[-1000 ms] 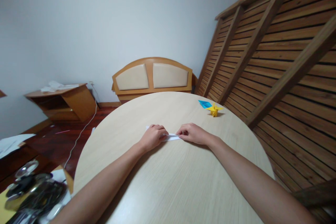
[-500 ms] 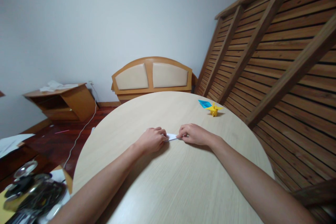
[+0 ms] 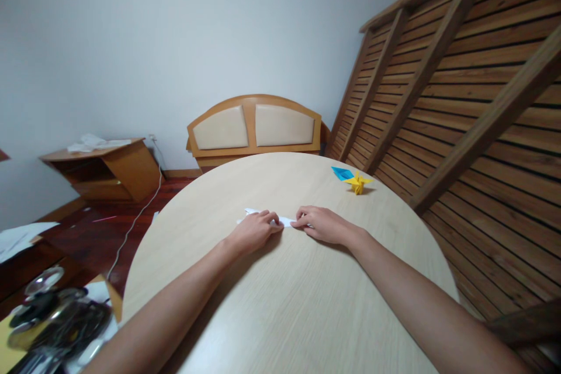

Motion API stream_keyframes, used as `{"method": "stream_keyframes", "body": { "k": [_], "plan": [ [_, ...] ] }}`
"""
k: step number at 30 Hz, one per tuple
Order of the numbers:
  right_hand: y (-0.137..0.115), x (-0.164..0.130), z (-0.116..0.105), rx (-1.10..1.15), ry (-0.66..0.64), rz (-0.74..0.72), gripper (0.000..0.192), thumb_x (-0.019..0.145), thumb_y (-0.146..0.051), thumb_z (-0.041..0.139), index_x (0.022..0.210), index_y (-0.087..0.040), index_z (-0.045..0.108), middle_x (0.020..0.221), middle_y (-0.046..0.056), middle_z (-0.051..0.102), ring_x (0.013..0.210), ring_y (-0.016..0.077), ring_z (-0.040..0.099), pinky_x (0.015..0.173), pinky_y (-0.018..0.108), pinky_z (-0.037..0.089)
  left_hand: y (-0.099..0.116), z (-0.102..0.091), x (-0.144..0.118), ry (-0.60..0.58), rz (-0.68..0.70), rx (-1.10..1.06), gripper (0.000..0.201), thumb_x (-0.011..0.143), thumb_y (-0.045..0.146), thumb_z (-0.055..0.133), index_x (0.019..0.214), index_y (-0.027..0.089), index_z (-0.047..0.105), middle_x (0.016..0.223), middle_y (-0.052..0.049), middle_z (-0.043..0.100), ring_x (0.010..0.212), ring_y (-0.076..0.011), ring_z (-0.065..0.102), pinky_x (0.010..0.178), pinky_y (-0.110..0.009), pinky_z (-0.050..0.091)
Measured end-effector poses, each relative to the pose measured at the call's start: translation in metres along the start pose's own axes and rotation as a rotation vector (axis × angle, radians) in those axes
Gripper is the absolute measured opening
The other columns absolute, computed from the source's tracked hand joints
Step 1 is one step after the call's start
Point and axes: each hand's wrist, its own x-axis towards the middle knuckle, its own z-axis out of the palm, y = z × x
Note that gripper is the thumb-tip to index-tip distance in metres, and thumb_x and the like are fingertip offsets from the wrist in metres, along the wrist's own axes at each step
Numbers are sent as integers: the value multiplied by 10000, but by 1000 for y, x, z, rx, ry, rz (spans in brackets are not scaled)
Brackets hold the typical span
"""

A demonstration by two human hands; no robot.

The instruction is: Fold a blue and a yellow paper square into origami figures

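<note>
White folded paper (image 3: 286,221) lies flat on round table (image 3: 289,304), long axis running L–R between both hands. L hand (image 3: 254,230) pins its left end, R hand (image 3: 322,224) fingertips pinch right end; both equally near.

You've got a round pale wood table (image 3: 280,315) filling the lower middle of the frame. Look toward its far right edge: a yellow origami crane (image 3: 359,183) stands there, with a blue folded paper piece (image 3: 341,173) just beside it on the left, touching or nearly so. Beyond the table, centre frame, a wooden headboard (image 3: 254,127) with two cream padded panels leans at the grey wall (image 3: 175,35). On the right, a slatted wooden bed frame (image 3: 464,99) stands tilted against the wall. At left, a low wooden cabinet (image 3: 105,169) carries loose papers (image 3: 94,143), and a white cable (image 3: 138,219) trails down across the dark red floor (image 3: 96,234). Lower left corner: a blurred heap of shiny metal items (image 3: 52,315).
</note>
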Motion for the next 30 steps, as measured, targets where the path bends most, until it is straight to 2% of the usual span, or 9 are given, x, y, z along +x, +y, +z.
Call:
{"method": "stream_keyframes", "body": {
  "k": [4, 9, 18, 23, 27, 30],
  "plan": [
    [6, -2, 0, 24, -2, -10, 320, 858, -112, 551, 1049, -258, 763, 1066, 50, 704, 954, 201, 631, 806, 276, 421, -1, 0, -2, -2, -44, -41, 329, 954, 149, 454, 1170, 240, 685, 1162, -96, 649, 985, -229, 627, 843, -346, 529],
    [13, -7, -6, 17, -16, 37, 283, 831, -141, 580, 987, -263, 783, 1026, 32, 734, 919, 202, 650, 778, 277, 425, 1, -2, -3, -6, -54, -41, 342, 892, 113, 490, 1156, 232, 673, 1178, -90, 645, 1002, -244, 620, 813, -346, 541],
    [22, -15, -15, -9, -25, 62, 212, 786, -179, 624, 862, -261, 804, 995, 26, 744, 889, 211, 664, 745, 290, 431, 4, -3, -2, -6, -45, -5, 316, 890, 121, 475, 1117, 209, 676, 1184, -74, 647, 991, -241, 607, 808, -359, 541],
    [21, -16, -16, -27, 20, 59, 218, 775, -141, 613, 825, -244, 798, 979, 29, 736, 862, 193, 660, 745, 280, 432, 3, -3, -3, -7, -34, -13, 289, 914, 151, 467, 1116, 211, 665, 1188, -84, 636, 989, -233, 599, 797, -345, 537],
    [12, -10, -10, -29, 99, 26, 269, 865, -162, 552, 1000, -221, 777, 1007, 57, 721, 901, 191, 651, 793, 276, 449, 7, -2, -3, 19, -29, -27, 274, 977, 257, 433, 1164, 210, 628, 1195, -95, 612, 1037, -243, 581, 857, -367, 528],
    [5, -4, -2, -19, 123, -24, 284, 932, -232, 527, 1116, -214, 742, 1079, 73, 707, 967, 198, 644, 844, 287, 461, 11, -1, -2, 44, -24, -59, 337, 1010, 370, 397, 1236, 201, 583, 1207, -106, 597, 1096, -263, 557, 920, -404, 510]
  ]
}}
